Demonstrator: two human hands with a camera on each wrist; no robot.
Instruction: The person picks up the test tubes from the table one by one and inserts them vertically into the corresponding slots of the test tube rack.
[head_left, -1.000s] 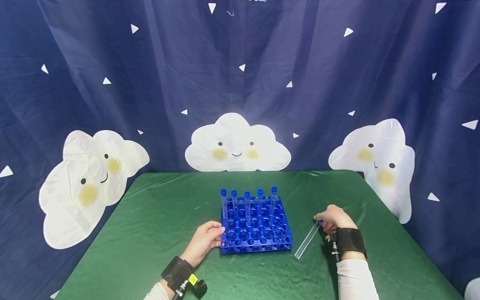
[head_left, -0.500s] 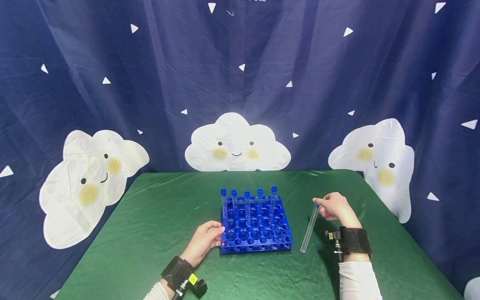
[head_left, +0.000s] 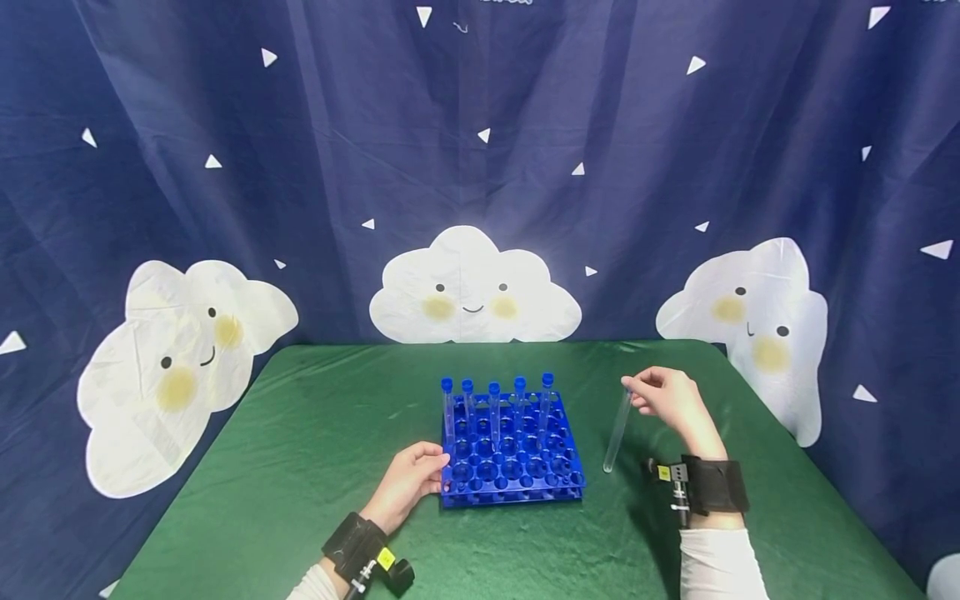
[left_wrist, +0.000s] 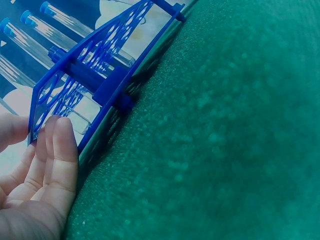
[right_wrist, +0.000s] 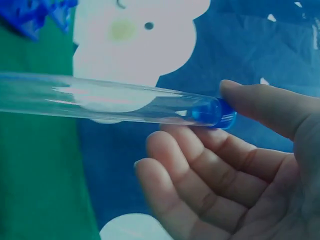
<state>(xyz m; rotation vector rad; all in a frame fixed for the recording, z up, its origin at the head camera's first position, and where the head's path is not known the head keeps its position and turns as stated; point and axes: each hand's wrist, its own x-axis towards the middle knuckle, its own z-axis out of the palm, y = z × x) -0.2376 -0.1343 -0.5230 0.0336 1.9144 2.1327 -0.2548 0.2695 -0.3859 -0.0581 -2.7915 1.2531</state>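
A blue test tube rack stands on the green table, with several clear, blue-capped test tubes upright in its back part. At its left front corner my left hand grips the rack, thumb on the top plate and fingers against the side, as the left wrist view also shows. To the right of the rack, my right hand pinches a clear test tube by its blue cap. This tube hangs slightly tilted, bottom end toward the rack. It looks empty.
The green tabletop spreads around the rack. Behind it hangs a dark blue curtain with white clouds and triangles. Each wrist wears a black strap with a small camera.
My right hand has raised the test tube off the table and moved it farther back, the tube swinging more upright. My left hand and the rack have stayed put.
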